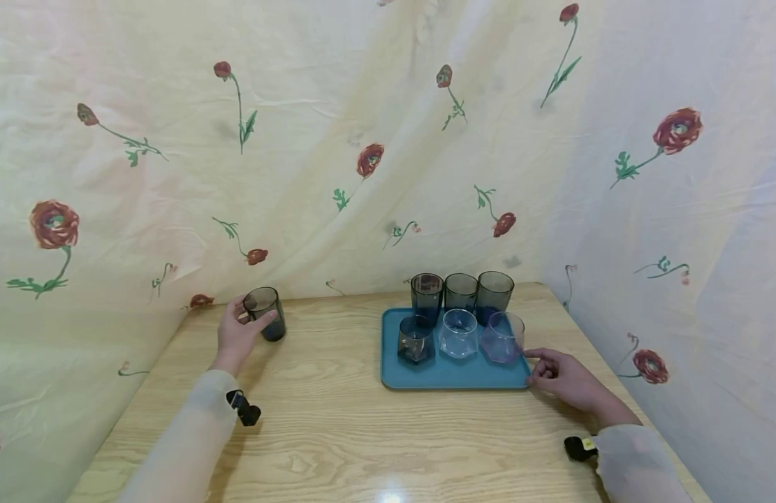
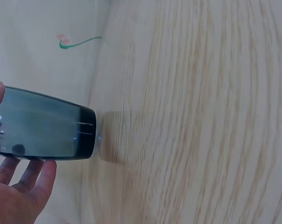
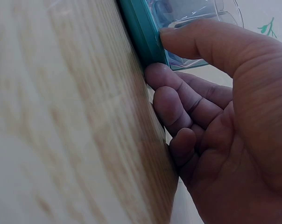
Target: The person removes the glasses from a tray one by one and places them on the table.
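Note:
At the table's far left, my left hand (image 1: 237, 332) grips a dark grey glass tumbler (image 1: 273, 323) around its side. In the left wrist view the tumbler (image 2: 43, 126) has its base close to the tabletop; whether they touch, I cannot tell. My right hand (image 1: 570, 377) pinches the near right corner of a blue tray (image 1: 453, 379), thumb at the rim and curled fingers below it. On the tray's near row are a grey low glass (image 1: 415, 342), a clear one (image 1: 459, 335) and a pinkish one (image 1: 503, 340). Three dark tumblers (image 1: 427, 297) line the back.
The tray lies on a light wooden table (image 1: 337, 433), right of the middle. A cream curtain (image 1: 299, 175) with red flowers hangs right behind the table and along both sides. Bare wood separates the held tumbler from the tray.

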Demonstrator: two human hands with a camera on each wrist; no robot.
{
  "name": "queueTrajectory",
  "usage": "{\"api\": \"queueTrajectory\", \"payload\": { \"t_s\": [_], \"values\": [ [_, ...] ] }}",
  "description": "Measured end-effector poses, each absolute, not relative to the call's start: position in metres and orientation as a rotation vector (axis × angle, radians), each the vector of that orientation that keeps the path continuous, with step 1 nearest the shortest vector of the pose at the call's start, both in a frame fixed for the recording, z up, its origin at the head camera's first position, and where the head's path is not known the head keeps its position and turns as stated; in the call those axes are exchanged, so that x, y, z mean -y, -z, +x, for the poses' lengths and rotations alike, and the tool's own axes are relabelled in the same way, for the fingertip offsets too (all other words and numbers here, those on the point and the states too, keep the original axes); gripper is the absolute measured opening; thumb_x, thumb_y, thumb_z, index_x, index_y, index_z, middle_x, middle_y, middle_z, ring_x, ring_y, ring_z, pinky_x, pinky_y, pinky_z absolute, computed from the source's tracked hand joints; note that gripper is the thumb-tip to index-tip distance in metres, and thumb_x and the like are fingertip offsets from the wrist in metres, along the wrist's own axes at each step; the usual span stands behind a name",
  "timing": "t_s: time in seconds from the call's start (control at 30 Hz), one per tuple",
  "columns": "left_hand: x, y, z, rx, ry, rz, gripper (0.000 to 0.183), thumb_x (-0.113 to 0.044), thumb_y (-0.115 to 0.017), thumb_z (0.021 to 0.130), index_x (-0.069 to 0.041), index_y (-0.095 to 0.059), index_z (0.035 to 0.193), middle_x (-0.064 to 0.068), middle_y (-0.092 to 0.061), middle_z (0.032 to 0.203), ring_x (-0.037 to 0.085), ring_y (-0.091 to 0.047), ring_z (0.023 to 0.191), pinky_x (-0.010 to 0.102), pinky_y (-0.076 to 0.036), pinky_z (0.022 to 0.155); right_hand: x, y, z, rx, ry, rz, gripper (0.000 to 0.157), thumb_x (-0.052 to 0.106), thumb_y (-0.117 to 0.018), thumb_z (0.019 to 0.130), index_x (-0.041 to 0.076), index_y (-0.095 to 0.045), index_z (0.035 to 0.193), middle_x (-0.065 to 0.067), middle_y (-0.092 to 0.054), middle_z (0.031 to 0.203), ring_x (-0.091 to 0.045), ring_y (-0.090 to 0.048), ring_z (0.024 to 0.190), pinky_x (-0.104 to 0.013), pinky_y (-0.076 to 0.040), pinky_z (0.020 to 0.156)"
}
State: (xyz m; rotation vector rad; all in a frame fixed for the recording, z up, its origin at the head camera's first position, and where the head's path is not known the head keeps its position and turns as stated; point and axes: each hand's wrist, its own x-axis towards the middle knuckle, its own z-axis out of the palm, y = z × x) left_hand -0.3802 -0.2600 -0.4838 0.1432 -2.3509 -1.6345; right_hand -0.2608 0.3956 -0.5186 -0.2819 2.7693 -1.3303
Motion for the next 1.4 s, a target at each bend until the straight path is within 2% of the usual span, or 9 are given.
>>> {"api": "queueTrajectory", "payload": {
  "t_s": [0.3, 0.5, 0.67, 1.03, 1.23, 1.4],
  "values": [
    [0.287, 0.482, -0.375, 2.328, 1.602, 0.211, 0.098, -0.049, -0.084, 0.089, -0.011, -0.032, 0.162, 0.022, -0.042, 0.159, 0.037, -0.048, 0.133, 0.045, -0.046, 0.099, -0.392, 0.517, -0.26, -2.763, 1.344, -0.299, 0.058, 0.007, -0.075, 0.095, -0.01, -0.051, 0.145, -0.009, -0.065, 0.087, -0.016, -0.058, 0.074, -0.026, -0.05, 0.068],
    [0.299, 0.483, -0.371, 2.321, 1.595, 0.266, 0.099, -0.048, -0.081, 0.091, -0.012, -0.026, 0.165, 0.023, -0.039, 0.16, 0.04, -0.045, 0.137, 0.05, -0.045, 0.104, -0.392, 0.518, -0.261, -2.766, 1.336, -0.297, 0.058, 0.008, -0.076, 0.095, -0.01, -0.051, 0.145, -0.009, -0.065, 0.088, -0.016, -0.058, 0.075, -0.026, -0.05, 0.068],
    [0.308, 0.486, -0.37, 2.299, 1.583, 0.301, 0.098, -0.05, -0.081, 0.091, -0.013, -0.028, 0.165, 0.022, -0.039, 0.159, 0.041, -0.046, 0.137, 0.052, -0.044, 0.106, -0.393, 0.52, -0.263, -2.77, 1.33, -0.282, 0.059, 0.009, -0.076, 0.095, -0.009, -0.051, 0.145, -0.008, -0.065, 0.088, -0.016, -0.058, 0.075, -0.026, -0.05, 0.068],
    [0.311, 0.486, -0.373, 2.313, 1.603, 0.261, 0.101, -0.051, -0.081, 0.091, -0.01, -0.026, 0.165, 0.025, -0.037, 0.16, 0.046, -0.044, 0.139, 0.057, -0.043, 0.11, -0.394, 0.519, -0.259, -2.785, 1.321, -0.304, 0.059, 0.009, -0.076, 0.096, -0.009, -0.051, 0.146, -0.008, -0.065, 0.087, -0.015, -0.059, 0.074, -0.026, -0.05, 0.07],
    [0.31, 0.486, -0.373, 2.339, 1.604, 0.271, 0.101, -0.053, -0.079, 0.091, -0.013, -0.025, 0.166, 0.024, -0.036, 0.161, 0.044, -0.043, 0.141, 0.056, -0.042, 0.111, -0.395, 0.519, -0.26, -2.765, 1.349, -0.292, 0.059, 0.009, -0.075, 0.097, -0.01, -0.05, 0.147, -0.009, -0.065, 0.088, -0.015, -0.059, 0.074, -0.025, -0.05, 0.07],
    [0.308, 0.484, -0.371, 2.344, 1.602, 0.27, 0.099, -0.051, -0.078, 0.093, -0.011, -0.024, 0.166, 0.027, -0.035, 0.16, 0.046, -0.042, 0.141, 0.057, -0.042, 0.111, -0.395, 0.521, -0.261, -2.736, 1.38, -0.278, 0.061, 0.009, -0.075, 0.097, -0.01, -0.048, 0.148, -0.01, -0.065, 0.089, -0.016, -0.058, 0.074, -0.026, -0.05, 0.071]
  ]
}}
